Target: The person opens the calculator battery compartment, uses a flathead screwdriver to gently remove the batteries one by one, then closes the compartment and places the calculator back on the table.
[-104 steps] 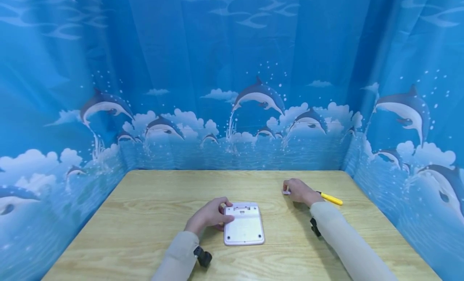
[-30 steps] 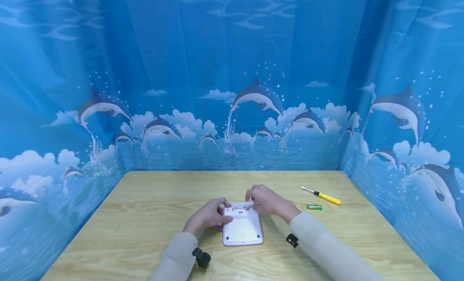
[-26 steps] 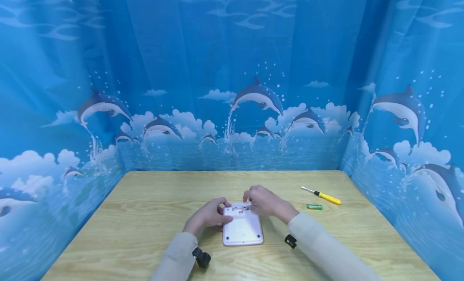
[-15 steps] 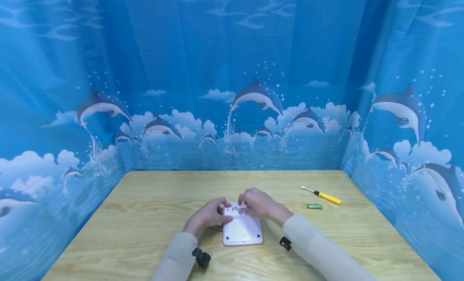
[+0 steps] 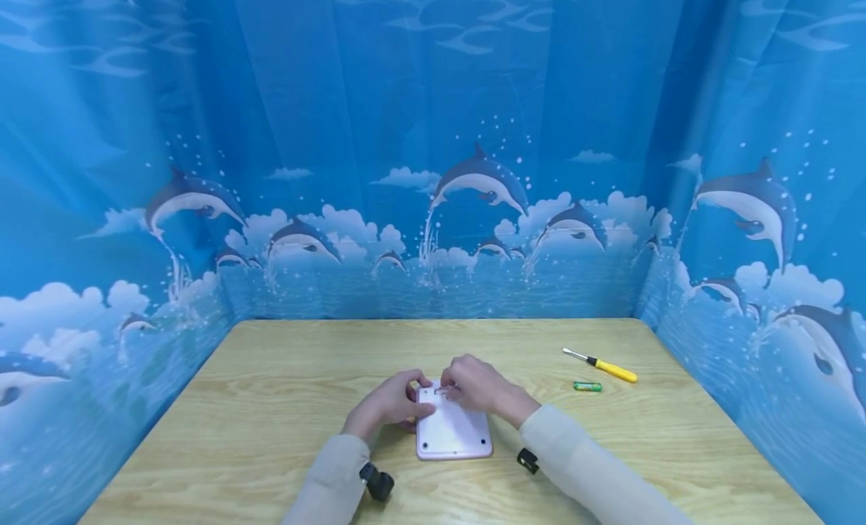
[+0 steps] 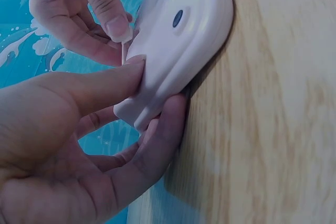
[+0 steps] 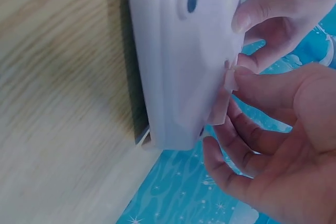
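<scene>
A pinkish-white calculator (image 5: 453,431) lies face down on the table, its back with dark round feet upward. My left hand (image 5: 392,401) grips its left edge, thumb on the back and fingers underneath. At the far end of the back, my right hand (image 5: 476,386) pinches a small pale battery cover (image 7: 220,106) over the battery compartment. In the right wrist view the cover stands tilted against the calculator. The right fingers hide most of the compartment in the head view. In the left wrist view, the left thumb (image 6: 121,80) sits close to the cover.
On the right of the wooden table (image 5: 304,359) lies a green battery (image 5: 587,386). Beyond it is a screwdriver (image 5: 612,369) with a yellow handle. A blue dolphin-print curtain (image 5: 433,134) encloses the back and sides.
My right hand has carried the small cover from beside the screwdriver to the calculator's far end, uncovering the battery on the table, then slid left across the compartment. My left hand keeps its grip.
</scene>
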`<state>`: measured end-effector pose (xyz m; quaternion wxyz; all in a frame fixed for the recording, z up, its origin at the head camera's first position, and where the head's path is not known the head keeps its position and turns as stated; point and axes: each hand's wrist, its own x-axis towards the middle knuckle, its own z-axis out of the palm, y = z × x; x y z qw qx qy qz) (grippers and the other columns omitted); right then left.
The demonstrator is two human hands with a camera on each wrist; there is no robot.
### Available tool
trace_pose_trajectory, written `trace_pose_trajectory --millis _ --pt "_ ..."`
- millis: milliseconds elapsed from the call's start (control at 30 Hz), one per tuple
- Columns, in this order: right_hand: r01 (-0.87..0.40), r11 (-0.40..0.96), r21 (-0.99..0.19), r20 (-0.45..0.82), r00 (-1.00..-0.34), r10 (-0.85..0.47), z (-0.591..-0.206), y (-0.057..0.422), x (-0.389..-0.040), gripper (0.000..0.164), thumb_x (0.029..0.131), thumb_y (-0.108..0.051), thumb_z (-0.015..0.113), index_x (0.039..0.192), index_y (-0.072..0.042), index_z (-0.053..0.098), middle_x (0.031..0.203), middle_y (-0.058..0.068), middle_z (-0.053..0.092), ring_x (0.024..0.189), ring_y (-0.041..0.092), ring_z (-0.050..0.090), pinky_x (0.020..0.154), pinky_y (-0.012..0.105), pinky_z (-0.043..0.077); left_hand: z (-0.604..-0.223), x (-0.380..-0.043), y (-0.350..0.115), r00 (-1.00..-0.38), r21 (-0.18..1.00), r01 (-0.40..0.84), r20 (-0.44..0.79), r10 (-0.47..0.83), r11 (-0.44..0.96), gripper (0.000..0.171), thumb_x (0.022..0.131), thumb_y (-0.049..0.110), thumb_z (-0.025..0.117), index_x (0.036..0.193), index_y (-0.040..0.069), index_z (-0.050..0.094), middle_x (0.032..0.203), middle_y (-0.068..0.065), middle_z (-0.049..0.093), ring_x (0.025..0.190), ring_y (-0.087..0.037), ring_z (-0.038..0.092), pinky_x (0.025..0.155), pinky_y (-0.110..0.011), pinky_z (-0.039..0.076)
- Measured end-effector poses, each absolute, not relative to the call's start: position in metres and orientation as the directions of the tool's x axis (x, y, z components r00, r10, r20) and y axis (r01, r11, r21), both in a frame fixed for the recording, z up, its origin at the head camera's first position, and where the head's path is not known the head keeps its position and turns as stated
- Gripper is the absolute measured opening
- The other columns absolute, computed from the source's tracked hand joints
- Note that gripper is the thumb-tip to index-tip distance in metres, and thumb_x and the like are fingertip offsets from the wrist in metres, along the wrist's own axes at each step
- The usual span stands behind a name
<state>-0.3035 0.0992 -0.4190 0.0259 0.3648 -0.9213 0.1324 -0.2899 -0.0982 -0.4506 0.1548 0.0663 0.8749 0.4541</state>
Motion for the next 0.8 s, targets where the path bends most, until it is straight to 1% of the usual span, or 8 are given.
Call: trace_pose_trajectory --millis 100,267,367,467,533,667,800 --pt "-0.677 0.698 -0.233 0.151 -0.735 -0.661 -0.4207 0.0988 -0.3042 0.014 0.091 -0.007 0.075 0.104 -0.005 0.079 0.096 0.009 0.077 0.09 0.019 0.069 0.082 0.029 0.061 -0.4503 -0.2904 -0.0983 -0.943 0.815 -0.026 -0.212 0.257 0.579 0.027 0.091 0.013 0.079 0.114 0.013 0.063 0.092 -0.012 0.056 0.077 -0.023 0.062 0.06 -0.029 0.063" --pt "-0.672 0.693 -0.262 0.176 -0.739 -0.65 -0.4224 0.0994 -0.3055 0.01 0.089 -0.006 0.078 0.099 -0.006 0.079 0.095 0.009 0.078 0.085 0.018 0.071 0.073 0.02 0.058 -0.4506 -0.2911 -0.099 -0.943 0.813 -0.03 -0.216 0.254 0.581 0.028 0.091 0.013 0.079 0.114 0.013 0.063 0.093 -0.011 0.056 0.078 -0.023 0.062 0.061 -0.029 0.063" --pt "-0.657 0.703 -0.272 0.181 -0.752 -0.633 -0.4223 0.0996 -0.3058 0.005 0.088 -0.007 0.079 0.092 -0.008 0.078 0.093 0.008 0.078 0.078 0.013 0.069 0.068 0.015 0.055 -0.4507 -0.2909 -0.0995 -0.943 0.813 -0.028 -0.214 0.254 0.581 0.028 0.091 0.012 0.079 0.115 0.013 0.063 0.093 -0.012 0.056 0.078 -0.023 0.062 0.061 -0.029 0.063" --pt "-0.649 0.709 -0.276 0.178 -0.759 -0.626 -0.422 0.0995 -0.3061 0.005 0.087 -0.008 0.08 0.086 -0.009 0.076 0.088 0.006 0.077 0.072 0.008 0.064 0.064 0.014 0.052 -0.4505 -0.2905 -0.0994 -0.943 0.815 -0.03 -0.215 0.254 0.579 0.029 0.091 0.012 0.079 0.115 0.012 0.063 0.093 -0.012 0.056 0.078 -0.023 0.061 0.061 -0.029 0.063" --pt "-0.646 0.713 -0.273 0.171 -0.762 -0.625 -0.4217 0.0993 -0.3058 0.006 0.087 -0.007 0.08 0.084 -0.009 0.075 0.086 0.005 0.076 0.071 0.006 0.062 0.063 0.014 0.052 -0.4502 -0.2902 -0.0992 -0.943 0.815 -0.033 -0.217 0.251 0.579 0.028 0.091 0.013 0.079 0.115 0.013 0.063 0.093 -0.012 0.056 0.078 -0.023 0.061 0.061 -0.03 0.063" --pt "-0.652 0.716 -0.251 0.176 -0.758 -0.628 -0.4221 0.0996 -0.305 0.002 0.088 -0.007 0.078 0.088 -0.007 0.076 0.088 0.007 0.077 0.072 0.008 0.064 0.064 0.013 0.052 -0.4495 -0.2895 -0.0986 -0.944 0.816 -0.036 -0.217 0.249 0.577 0.028 0.091 0.013 0.079 0.115 0.012 0.063 0.094 -0.012 0.056 0.078 -0.023 0.061 0.061 -0.03 0.063" --pt "-0.649 0.722 -0.242 0.212 -0.761 -0.613 -0.4223 0.1005 -0.3052 0.004 0.091 -0.011 0.077 0.09 -0.008 0.075 0.088 0.006 0.077 0.072 0.008 0.064 0.064 0.014 0.052 -0.4493 -0.2894 -0.0984 -0.944 0.817 -0.037 -0.217 0.248 0.576 0.029 0.091 0.012 0.079 0.115 0.012 0.063 0.094 -0.013 0.056 0.078 -0.024 0.061 0.061 -0.03 0.063"
